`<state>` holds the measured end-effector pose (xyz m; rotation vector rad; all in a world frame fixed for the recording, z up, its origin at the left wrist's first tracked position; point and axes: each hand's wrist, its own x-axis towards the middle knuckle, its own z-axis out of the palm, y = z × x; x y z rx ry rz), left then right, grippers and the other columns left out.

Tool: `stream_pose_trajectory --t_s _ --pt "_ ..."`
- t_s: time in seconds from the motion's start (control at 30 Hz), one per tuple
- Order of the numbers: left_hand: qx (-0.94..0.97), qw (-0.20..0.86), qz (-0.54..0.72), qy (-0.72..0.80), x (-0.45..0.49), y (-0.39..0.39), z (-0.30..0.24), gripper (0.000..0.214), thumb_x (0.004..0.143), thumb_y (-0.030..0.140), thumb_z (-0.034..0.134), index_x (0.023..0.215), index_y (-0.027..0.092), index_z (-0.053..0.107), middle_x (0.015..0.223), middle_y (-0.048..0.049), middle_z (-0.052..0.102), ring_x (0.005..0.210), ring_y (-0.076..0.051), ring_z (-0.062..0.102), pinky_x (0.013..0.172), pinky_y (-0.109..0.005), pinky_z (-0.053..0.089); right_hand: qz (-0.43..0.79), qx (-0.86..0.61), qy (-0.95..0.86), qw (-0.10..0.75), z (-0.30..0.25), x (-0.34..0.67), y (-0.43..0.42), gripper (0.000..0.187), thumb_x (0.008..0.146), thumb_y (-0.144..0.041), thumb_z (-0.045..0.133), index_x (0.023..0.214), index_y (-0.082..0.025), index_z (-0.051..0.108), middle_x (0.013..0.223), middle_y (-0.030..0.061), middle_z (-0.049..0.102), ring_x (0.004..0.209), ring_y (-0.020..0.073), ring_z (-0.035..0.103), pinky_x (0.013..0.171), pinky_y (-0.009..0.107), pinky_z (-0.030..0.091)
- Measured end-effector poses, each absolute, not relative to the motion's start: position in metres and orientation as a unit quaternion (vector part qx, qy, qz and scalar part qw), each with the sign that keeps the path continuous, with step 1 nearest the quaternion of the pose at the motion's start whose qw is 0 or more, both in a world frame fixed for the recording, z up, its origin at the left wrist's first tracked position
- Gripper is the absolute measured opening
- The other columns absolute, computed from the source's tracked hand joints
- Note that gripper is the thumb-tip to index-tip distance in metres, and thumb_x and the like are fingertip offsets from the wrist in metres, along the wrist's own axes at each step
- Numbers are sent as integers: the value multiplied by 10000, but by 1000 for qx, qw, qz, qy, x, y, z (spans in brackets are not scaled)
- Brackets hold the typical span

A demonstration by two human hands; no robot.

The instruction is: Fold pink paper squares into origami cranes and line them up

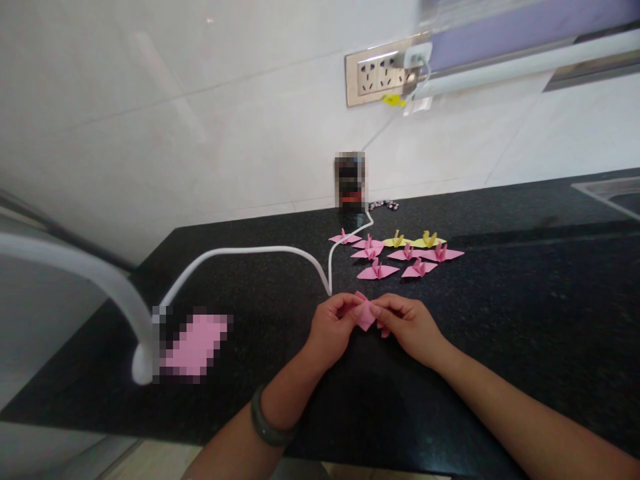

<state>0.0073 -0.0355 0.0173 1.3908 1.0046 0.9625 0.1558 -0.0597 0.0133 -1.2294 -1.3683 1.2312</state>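
Between my two hands is a small piece of folded pink paper, roughly diamond-shaped. My left hand pinches its left side between thumb and fingers. On the other side, my right hand pinches the paper's right edge, thumb close to the left thumb. Just beyond the hands, several pink paper cranes stand in loose rows on the black countertop. Two yellow paper cranes are in the back row. A dark bangle is on my left wrist.
A white cable loops over the counter at left, near a blurred pink patch. At the wall stands a blurred dark object beside a beaded string. Above is a socket panel; a sink edge shows far right.
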Motion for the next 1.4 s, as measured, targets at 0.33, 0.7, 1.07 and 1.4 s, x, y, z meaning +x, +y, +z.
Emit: stream_pose_trajectory --t_s 0.33,0.7,1.07,1.4 --pt "532 585 419 445 9 -37 23 456 644 251 604 1055 162 430 660 -18 602 557 -111 547 545 -220 415 535 -505 -527 426 16 153 -59 223 695 -374 547 676 -156 503 523 -43 487 409 61 430 404 187 353" --pt "532 614 384 438 8 -36 25 201 671 315 562 723 125 604 623 -1 575 555 -81 489 547 -197 379 496 -512 -534 454 17 153 -61 213 709 -360 532 680 -149 520 532 -30 482 472 80 429 449 196 331" --pt "541 588 408 441 6 -36 25 186 636 305 600 679 125 589 618 -5 571 562 -86 485 549 -206 379 445 -524 -572 446 19 152 -64 249 720 -358 516 586 -149 504 492 -43 427 451 71 390 421 191 297" --pt "495 663 364 429 6 -36 28 319 678 428 525 677 112 566 548 4 516 481 -71 443 479 -195 350 468 -523 -540 465 16 150 -65 257 722 -392 514 612 -160 504 473 -37 453 427 79 407 418 198 314"
